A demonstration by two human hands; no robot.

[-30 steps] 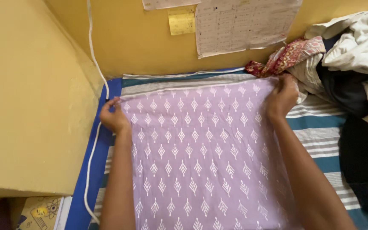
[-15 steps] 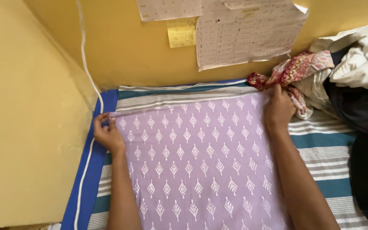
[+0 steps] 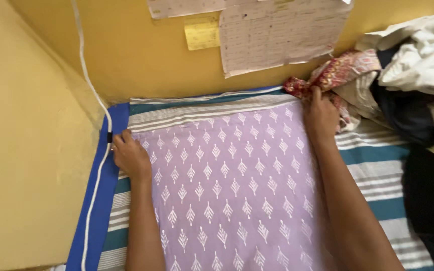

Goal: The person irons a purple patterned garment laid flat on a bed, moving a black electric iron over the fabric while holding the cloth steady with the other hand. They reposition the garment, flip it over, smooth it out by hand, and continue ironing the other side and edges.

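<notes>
My striped bed sheet (image 3: 377, 170) carries the lilac patterned cloth (image 3: 232, 190) at centre, with a clothes heap (image 3: 408, 85) far right.

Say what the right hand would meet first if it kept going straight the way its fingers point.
Probably the red patterned cloth, bunched just beyond the right hand; the yellow wall lies behind it.

Mustard-yellow walls (image 3: 126, 55) meet at a corner; papers (image 3: 282, 35) and a yellow note (image 3: 202, 34) hang above the striped mattress (image 3: 377, 170), a white cable (image 3: 89, 85) left of them.
</notes>
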